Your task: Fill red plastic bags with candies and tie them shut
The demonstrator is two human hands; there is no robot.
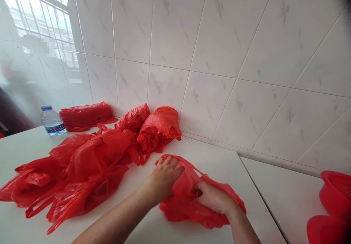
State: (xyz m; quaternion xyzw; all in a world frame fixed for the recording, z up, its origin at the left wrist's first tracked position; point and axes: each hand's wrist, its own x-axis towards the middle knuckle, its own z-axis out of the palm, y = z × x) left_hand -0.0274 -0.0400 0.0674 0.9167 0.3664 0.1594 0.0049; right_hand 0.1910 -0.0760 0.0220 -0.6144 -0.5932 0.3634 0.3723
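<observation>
A thin red plastic bag lies spread and crumpled on the white table, its mouth loosely open. My left hand is at the bag's left upper edge, fingers bent over the film and thumb stretched to the right. Lower and to the right, my right hand reaches into the folds. Its thumb and forefinger curl into a ring on the film, while the other fingers are partly hidden. Left of my hands sits a loose heap of red plastic bags.
Against the tiled wall stand a bunched red bag and a folded red bundle. A water bottle is at the far left. Red plastic containers stand at the right, past a seam in the tabletop.
</observation>
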